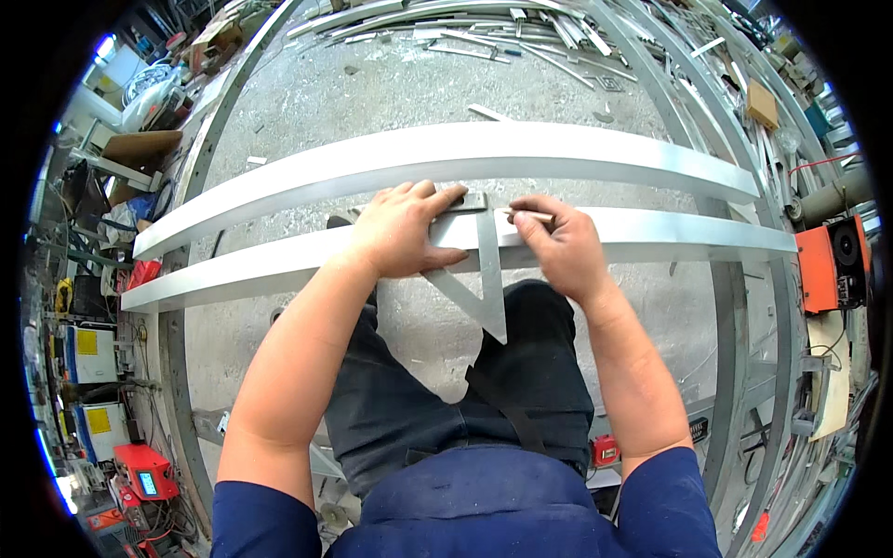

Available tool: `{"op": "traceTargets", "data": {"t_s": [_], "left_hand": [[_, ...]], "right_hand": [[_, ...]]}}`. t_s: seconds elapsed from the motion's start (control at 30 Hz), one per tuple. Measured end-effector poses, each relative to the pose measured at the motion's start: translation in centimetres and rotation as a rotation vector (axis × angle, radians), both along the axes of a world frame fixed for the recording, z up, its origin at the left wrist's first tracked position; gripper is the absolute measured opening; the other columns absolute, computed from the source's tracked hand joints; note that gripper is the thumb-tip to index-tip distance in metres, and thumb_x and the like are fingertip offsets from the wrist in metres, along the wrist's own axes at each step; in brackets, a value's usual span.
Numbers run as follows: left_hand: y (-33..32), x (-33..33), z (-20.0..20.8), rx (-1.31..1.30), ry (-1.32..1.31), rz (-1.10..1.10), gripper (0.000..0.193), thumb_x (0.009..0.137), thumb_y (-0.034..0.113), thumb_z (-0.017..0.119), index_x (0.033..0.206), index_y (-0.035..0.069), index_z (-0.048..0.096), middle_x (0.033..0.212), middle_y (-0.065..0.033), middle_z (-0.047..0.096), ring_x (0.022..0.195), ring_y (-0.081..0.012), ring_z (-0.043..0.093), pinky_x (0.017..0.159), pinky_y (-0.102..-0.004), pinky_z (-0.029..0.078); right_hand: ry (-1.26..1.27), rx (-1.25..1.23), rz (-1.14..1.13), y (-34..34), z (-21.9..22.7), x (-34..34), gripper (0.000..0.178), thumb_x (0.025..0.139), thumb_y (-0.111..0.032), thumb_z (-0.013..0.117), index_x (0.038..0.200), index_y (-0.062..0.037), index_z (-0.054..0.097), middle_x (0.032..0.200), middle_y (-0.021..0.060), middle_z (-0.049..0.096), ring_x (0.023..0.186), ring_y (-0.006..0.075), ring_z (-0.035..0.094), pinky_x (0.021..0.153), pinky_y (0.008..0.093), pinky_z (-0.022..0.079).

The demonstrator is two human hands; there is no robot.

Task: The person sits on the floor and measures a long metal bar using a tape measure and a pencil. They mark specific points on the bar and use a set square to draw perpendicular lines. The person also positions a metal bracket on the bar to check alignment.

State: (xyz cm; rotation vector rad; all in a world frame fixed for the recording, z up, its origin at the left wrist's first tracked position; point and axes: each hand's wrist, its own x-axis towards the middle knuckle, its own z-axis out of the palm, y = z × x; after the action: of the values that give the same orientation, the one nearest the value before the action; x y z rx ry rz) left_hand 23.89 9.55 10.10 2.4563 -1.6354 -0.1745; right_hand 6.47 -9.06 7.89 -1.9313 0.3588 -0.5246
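Note:
Across in front of me lie two long silvery metal bars, a near bar (651,228) and a far bar (521,149). My left hand (398,228) is closed on a grey metal triangle square (491,270), pressing it against the near bar with fingers on the far side and thumb on the near side. The square's pointed corner hangs past the bar toward my thigh. My right hand (567,249) pinches a thin pencil-like marking tool (532,216). Its tip is at the square's straight edge, above the bar's top face; whether it touches is too small to tell.
The bars rest across metal rails (730,344) at left and right. Metal offcuts (446,20) lie on the concrete floor at the back. An orange machine (828,265) stands at right, a red machine with a screen (147,474) at lower left. My legs are under the near bar.

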Motion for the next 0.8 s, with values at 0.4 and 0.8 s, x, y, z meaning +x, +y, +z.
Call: {"op": "traceTargets", "data": {"t_s": [0.4,0.8], "left_hand": [[-0.2,-0.1,0.2,0.048,0.016,0.020,0.086,0.081,0.054,0.081,0.156,0.022,0.053,0.130,-0.0107,0.066,0.128,-0.0319,0.060,0.115,-0.0450,0.044],[-0.2,-0.1,0.4,0.056,0.016,0.016,0.086,0.082,0.056,0.080,0.156,0.020,0.052,0.133,-0.0113,0.065,0.130,-0.0324,0.059,0.115,-0.0446,0.044]], "right_hand": [[-0.069,-0.372,-0.055,1.6,0.3,0.1,0.016,0.094,-0.013,0.071,0.102,-0.0001,0.076,0.097,0.0181,0.077,0.088,0.0381,0.072,0.080,0.0450,0.057],[0.043,-0.215,-0.138,-2.6,2.4,-4.8,0.022,0.103,-0.020,0.067,0.113,-0.0024,0.076,0.096,0.0178,0.078,0.095,0.0292,0.075,0.085,0.0390,0.057]]}}
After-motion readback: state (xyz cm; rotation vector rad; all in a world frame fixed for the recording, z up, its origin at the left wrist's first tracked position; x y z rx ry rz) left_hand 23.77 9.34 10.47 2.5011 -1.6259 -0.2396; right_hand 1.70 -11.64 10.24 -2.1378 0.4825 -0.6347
